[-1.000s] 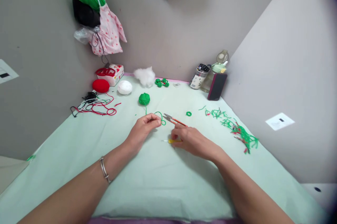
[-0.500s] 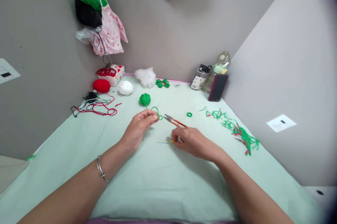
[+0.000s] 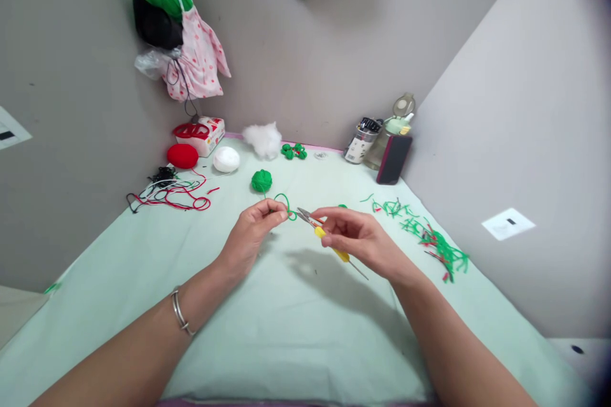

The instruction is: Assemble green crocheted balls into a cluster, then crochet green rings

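My left hand (image 3: 251,235) pinches a loop of green yarn (image 3: 285,206) that runs back to a small green yarn ball (image 3: 261,181). My right hand (image 3: 360,238) is raised off the table, its fingers closed on a crochet hook with a yellow handle (image 3: 334,248), tip pointing toward the loop. Orange-handled snips (image 3: 309,218) lie on the pale green table cover (image 3: 286,324) between the two hands. A small green ring sits just behind my right fingers, mostly hidden.
Red yarn ball (image 3: 182,155), white yarn ball (image 3: 226,159), stuffing tuft (image 3: 262,138) and a red-white box (image 3: 200,133) stand at the back left. Tangled red threads (image 3: 174,195) lie left. Green yarn scraps (image 3: 429,238) are scattered right; a cup, bottle and phone (image 3: 393,157) stand back right.
My right hand picked the yellow-handled hook up from the table and lifted it toward the loop. My left hand kept its pinch and rose slightly.
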Demonstrator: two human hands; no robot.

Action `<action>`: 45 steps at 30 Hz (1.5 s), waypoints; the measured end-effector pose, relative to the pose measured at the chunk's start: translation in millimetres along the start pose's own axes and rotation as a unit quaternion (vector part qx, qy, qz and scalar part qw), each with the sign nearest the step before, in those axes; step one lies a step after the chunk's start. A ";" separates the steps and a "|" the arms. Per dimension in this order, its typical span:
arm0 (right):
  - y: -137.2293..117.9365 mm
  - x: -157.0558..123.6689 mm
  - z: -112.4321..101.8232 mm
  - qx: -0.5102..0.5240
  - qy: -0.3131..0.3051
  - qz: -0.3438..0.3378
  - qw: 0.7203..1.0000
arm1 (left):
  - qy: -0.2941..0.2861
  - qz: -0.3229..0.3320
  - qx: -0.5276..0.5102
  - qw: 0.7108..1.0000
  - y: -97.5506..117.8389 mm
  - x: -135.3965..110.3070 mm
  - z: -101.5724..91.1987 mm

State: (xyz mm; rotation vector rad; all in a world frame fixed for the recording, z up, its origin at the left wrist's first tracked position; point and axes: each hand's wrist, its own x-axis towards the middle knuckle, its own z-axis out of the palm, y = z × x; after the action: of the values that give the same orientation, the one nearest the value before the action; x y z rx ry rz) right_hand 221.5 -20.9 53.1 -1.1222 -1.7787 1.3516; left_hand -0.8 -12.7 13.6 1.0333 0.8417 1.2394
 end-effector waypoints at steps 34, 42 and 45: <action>12.1 9.4 -1.2 0.298 0.003 0.050 0.953 | -0.021 -0.014 0.072 0.997 -5.9 -5.1 8.0; 11.0 12.2 -0.7 0.338 0.029 0.048 0.939 | -0.025 -0.017 0.071 0.997 -5.8 -5.8 7.7; 7.7 12.7 -0.8 0.336 0.070 0.048 0.938 | -0.023 -0.020 0.043 0.999 -5.0 -5.5 9.6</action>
State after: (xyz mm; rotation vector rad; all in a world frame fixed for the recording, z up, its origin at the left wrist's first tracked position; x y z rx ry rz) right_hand 218.5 -8.3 45.8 -0.8909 -1.0284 1.7056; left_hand 9.0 -19.7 11.9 1.1035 0.8833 1.1497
